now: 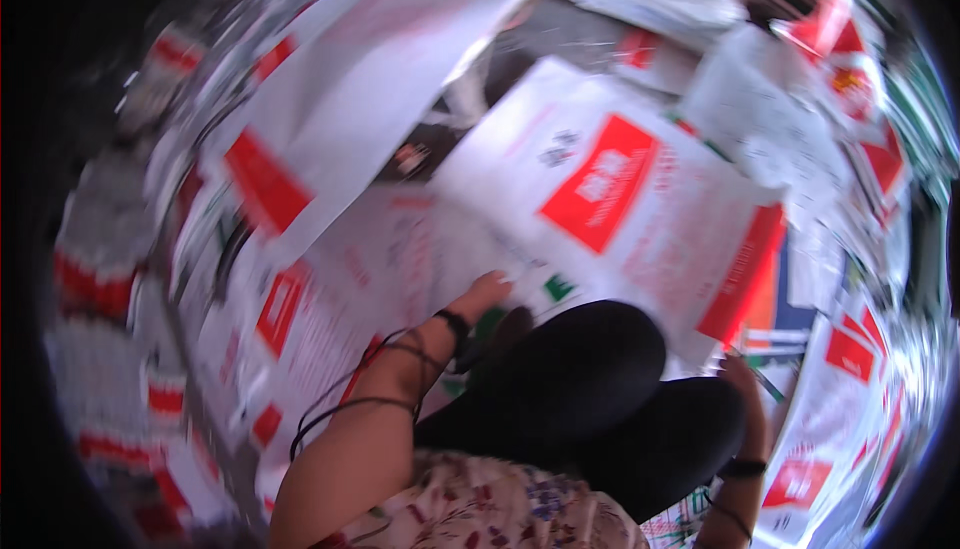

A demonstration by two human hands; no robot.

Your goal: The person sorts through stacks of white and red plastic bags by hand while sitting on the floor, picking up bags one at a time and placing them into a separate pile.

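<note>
Smooth printed sacks, soft cloth, thin cord

The large white sack with a red square panel (610,189) looks like thin, smooth woven plastic or coated paper with a faint sheen; blur hides which. The black trousers (590,389) are matt cloth, the flowered top (490,509) soft printed fabric. A thin dark cord (350,404) and black wristband (455,324) look matt.

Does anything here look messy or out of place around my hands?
Yes. White and red printed bags lie strewn at all angles, overlapping, not stacked. The left hand rests on one; the right hand sits among others.
</note>
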